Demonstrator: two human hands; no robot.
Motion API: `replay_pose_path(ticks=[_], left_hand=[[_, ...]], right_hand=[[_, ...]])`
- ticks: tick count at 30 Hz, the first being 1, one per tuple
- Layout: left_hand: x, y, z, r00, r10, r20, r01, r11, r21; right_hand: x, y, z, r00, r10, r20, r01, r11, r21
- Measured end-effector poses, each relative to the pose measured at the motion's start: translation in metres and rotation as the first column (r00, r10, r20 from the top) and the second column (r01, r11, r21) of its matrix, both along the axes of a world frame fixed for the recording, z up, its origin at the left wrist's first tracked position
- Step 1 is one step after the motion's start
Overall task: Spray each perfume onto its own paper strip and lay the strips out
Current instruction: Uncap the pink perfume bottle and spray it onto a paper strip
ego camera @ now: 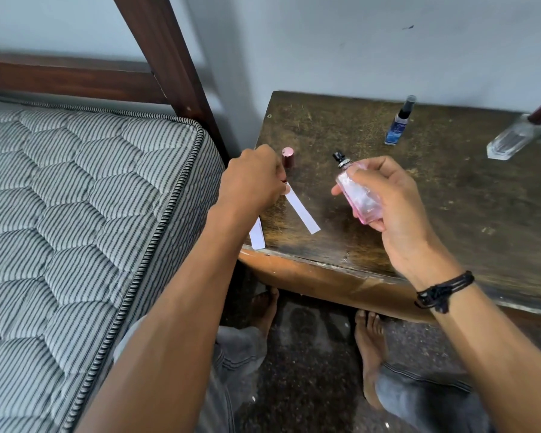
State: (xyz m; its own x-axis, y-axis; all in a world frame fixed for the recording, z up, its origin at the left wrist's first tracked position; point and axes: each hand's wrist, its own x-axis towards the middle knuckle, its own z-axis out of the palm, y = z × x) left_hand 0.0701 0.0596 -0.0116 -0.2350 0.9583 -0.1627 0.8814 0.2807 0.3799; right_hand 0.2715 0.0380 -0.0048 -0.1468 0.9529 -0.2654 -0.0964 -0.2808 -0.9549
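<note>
Over the scuffed dark wooden desk (450, 198), our right hand (388, 201) gripped a flat, pink-tinted glass bottle (359, 195), its black nozzle tilted toward 11 o'clock. Our left hand (253, 179), at the bottle's 9 o'clock, pinched the top end of a smooth white paper strip (303, 214) slanting toward 5 o'clock. A glossy rose cap (288, 157) stood at that hand's 1 o'clock.

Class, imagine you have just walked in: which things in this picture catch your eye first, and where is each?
The right hand holds an uncapped pink perfume bottle above the middle of the dark wooden table. The left hand pinches one end of a white paper strip near the table's left edge, beside the standing pink cap. A blue spray bottle stands at the back.
</note>
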Motion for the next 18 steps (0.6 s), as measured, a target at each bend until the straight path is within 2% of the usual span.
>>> replay_pose_path(ticks=[4,7,9,11,13,18], left_hand=[[0.006,0.0,-0.001,0.995,-0.009,-0.098,0.013,0.999,0.043],[0.008,0.001,0.0,0.997,-0.015,-0.08,0.02,0.998,0.06],[0.007,0.002,0.005,1.0,0.0,0.004,0.0,0.999,0.034],[0.006,0.004,0.012,0.988,0.029,0.152,-0.029,1.0,-0.008],[0.005,0.004,0.017,0.954,0.072,0.291,-0.06,0.997,-0.05],[0.002,0.003,0.022,0.841,0.115,0.53,-0.066,0.992,-0.11]], right_hand=[[-0.002,-0.002,-0.001,0.999,0.038,0.035,-0.039,0.999,0.021],[-0.003,-0.003,-0.001,0.997,0.064,0.037,-0.065,0.998,0.006],[-0.003,-0.002,-0.001,0.994,0.078,0.072,-0.078,0.997,-0.005],[-0.003,-0.002,-0.001,0.99,0.097,0.106,-0.097,0.995,-0.009],[-0.002,-0.001,-0.001,0.986,0.116,0.119,-0.116,0.993,-0.005],[0.001,0.0,-0.004,0.973,0.149,0.173,-0.159,0.986,0.044]])
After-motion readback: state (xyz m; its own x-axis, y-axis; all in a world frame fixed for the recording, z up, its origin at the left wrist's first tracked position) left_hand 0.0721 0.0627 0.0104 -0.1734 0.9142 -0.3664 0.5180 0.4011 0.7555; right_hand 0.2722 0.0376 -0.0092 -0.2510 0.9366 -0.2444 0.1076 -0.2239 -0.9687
